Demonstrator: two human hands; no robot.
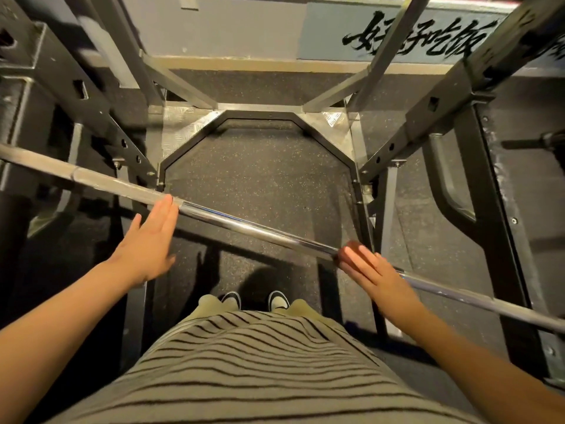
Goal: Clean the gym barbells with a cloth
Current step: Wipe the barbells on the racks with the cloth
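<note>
A chrome barbell (250, 226) runs slantwise across the view from upper left to lower right, at about waist height inside a rack. My left hand (149, 240) is flat with straight fingers, and its fingertips touch the bar where the knurled part ends. My right hand (376, 273) lies with straight fingers over a reddish-brown cloth (347, 250) and presses it onto the bar further right. Most of the cloth is hidden under that hand.
Black rack uprights with holes rise at the left (91, 96) and right (434, 108). A black frame base (260, 116) lies on the speckled rubber floor (260, 179). The wall behind bears black brush lettering (428, 38). My shoes (253, 299) stand below the bar.
</note>
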